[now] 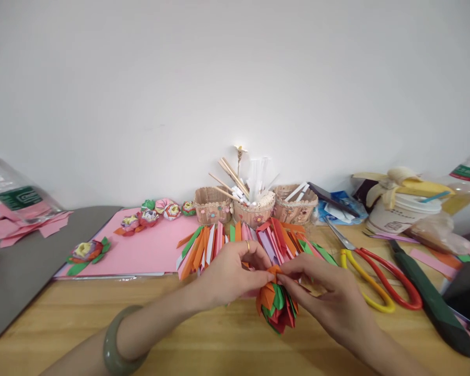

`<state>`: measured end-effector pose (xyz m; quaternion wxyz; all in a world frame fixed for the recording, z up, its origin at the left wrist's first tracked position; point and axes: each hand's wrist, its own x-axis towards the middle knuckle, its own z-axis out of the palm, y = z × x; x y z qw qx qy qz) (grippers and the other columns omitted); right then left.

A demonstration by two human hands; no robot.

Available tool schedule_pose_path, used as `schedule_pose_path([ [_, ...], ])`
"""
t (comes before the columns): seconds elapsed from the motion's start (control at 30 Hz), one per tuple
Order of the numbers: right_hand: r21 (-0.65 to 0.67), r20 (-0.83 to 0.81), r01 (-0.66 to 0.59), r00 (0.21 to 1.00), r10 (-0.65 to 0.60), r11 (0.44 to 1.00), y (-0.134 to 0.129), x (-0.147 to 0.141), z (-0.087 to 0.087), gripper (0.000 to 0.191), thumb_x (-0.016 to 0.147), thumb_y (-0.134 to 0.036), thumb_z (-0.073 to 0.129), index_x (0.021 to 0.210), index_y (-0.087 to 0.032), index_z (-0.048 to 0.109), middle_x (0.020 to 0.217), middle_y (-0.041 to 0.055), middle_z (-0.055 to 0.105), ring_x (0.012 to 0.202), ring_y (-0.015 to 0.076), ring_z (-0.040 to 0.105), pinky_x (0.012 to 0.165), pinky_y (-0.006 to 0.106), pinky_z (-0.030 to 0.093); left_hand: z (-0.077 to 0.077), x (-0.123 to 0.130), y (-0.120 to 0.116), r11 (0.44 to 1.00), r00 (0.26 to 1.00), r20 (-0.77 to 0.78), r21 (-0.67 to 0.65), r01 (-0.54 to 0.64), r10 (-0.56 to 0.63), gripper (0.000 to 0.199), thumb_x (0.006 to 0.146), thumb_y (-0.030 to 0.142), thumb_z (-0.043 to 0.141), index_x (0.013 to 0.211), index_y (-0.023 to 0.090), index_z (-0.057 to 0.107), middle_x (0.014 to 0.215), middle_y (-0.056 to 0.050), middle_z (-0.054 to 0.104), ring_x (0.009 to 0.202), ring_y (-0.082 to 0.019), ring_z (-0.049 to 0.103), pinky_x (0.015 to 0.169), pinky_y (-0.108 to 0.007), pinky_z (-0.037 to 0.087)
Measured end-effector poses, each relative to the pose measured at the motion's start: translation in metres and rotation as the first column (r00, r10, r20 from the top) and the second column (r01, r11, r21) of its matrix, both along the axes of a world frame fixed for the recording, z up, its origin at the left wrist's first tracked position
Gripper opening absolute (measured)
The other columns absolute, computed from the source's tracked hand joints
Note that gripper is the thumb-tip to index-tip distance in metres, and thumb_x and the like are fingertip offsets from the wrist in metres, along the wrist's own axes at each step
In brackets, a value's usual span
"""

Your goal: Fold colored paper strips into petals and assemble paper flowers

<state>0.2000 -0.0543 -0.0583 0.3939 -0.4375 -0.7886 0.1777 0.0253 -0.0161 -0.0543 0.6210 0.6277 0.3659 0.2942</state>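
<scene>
Between both hands, above the wooden table (149,318), hangs a folded paper flower (278,308) with orange, green and red petals. My left hand (238,271), with a ring on one finger, pinches the orange top of the flower from the left. From the other side, the thumb and forefinger of my right hand (329,287) pinch the same orange part. Behind the hands lie rows of folded paper strips (203,248) in orange, green, red, pink and white, partly covered by my fingers.
Finished paper flowers (86,251) rest on pink paper sheets (141,258) at left. Small baskets (254,215) with sticks stand by the wall. Scissors (376,271), a dark green-handled tool (431,297), a lidded cup (401,214) and a banana peel (411,183) are at right. A bottle (19,193) lies far left.
</scene>
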Motion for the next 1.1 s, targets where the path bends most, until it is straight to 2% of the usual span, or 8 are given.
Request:
schedule_pose_path([
  [0.13,0.226,0.063,0.013,0.998,-0.028,0.974,-0.002,-0.001,-0.003,0.011,0.078,-0.011,0.055,0.084,-0.020,0.060,0.070,0.0021,0.066,0.060,0.0126,0.061,0.055,0.022,0.047,0.002,0.003,-0.004,0.985,0.996,-0.031,0.151,-0.079,0.084,0.002,0.069,0.015,0.057,0.068,0.014,0.056,0.060,0.003,0.053,0.053,-0.007,0.050,0.049,-0.018,0.040],
  [0.37,0.337,0.046,0.004,0.999,-0.021,0.942,0.000,0.000,-0.005,0.017,0.079,-0.010,0.055,0.091,-0.021,0.058,0.073,0.0017,0.066,0.062,0.0124,0.061,0.056,0.022,0.049,0.006,0.004,-0.010,0.877,0.984,-0.017,0.458,-0.148,0.175,0.010,0.067,0.007,0.053,0.062,0.014,0.058,0.067,0.000,0.054,0.062,-0.008,0.050,0.055,-0.019,0.038],
  [0.5,0.351,0.038,0.005,0.999,-0.019,0.936,0.000,0.000,-0.004,0.015,0.079,-0.008,0.054,0.086,-0.021,0.056,0.068,0.0009,0.065,0.059,0.0117,0.060,0.052,0.022,0.048,0.005,0.002,-0.004,0.964,0.995,0.037,0.247,-0.099,0.093,0.005,0.069,0.012,0.057,0.074,0.015,0.058,0.078,-0.002,0.057,0.066,-0.009,0.050,0.060,-0.021,0.041],
  [0.57,0.388,0.036,0.024,0.999,-0.041,0.921,0.000,0.002,-0.004,0.016,0.078,-0.006,0.055,0.086,-0.021,0.055,0.069,0.0009,0.064,0.060,0.0119,0.059,0.054,0.023,0.048,0.006,0.000,0.000,0.994,0.995,0.084,0.095,-0.052,0.044,0.025,0.069,0.019,0.062,0.093,0.018,0.055,0.099,-0.004,0.056,0.078,-0.011,0.052,0.067,-0.022,0.042],
  [0.73,0.464,0.065,-0.008,0.998,-0.025,0.886,0.000,0.007,-0.007,0.025,0.076,-0.001,0.056,0.091,-0.020,0.055,0.077,0.0026,0.065,0.070,0.0137,0.061,0.064,0.026,0.048,0.009,0.001,0.001,0.953,0.985,0.036,-0.251,0.171,-0.167,0.060,0.058,0.021,0.072,0.112,0.021,0.048,0.114,-0.006,0.051,0.086,-0.014,0.055,0.074,-0.027,0.043],
  [0.9,0.486,0.041,0.031,0.997,-0.059,0.873,-0.001,0.009,-0.004,0.026,0.076,-0.002,0.056,0.093,-0.021,0.056,0.086,0.0043,0.065,0.080,0.0156,0.060,0.071,0.028,0.047,0.002,0.005,-0.001,0.983,0.986,0.131,-0.138,0.119,-0.101,0.055,0.056,0.015,0.074,0.107,0.021,0.054,0.108,-0.006,0.053,0.085,-0.016,0.058,0.077,-0.033,0.046],
  [1.0,0.271,-0.088,0.167,0.985,-0.148,0.948,-0.003,0.005,0.001,0.009,0.080,-0.013,0.053,0.083,-0.020,0.057,0.075,0.0024,0.062,0.068,0.0141,0.058,0.060,0.025,0.045,-0.005,0.006,0.001,0.993,0.982,0.183,0.097,-0.061,0.042,0.048,0.057,0.013,0.074,0.101,0.023,0.058,0.107,-0.003,0.048,0.099,-0.018,0.054,0.087,-0.034,0.045],
  [1.1,-0.221,-0.152,0.062,0.984,-0.097,0.973,-0.003,0.000,0.006,0.022,0.085,-0.030,0.046,0.070,-0.019,0.059,0.061,0.0004,0.059,0.055,0.0118,0.053,0.048,0.021,0.041,-0.009,0.008,0.002,0.968,0.974,0.198,0.201,-0.149,0.109,0.043,0.058,0.011,0.072,0.098,0.024,0.060,0.107,-0.002,0.042,0.103,-0.016,0.051,0.091,-0.033,0.044],
])
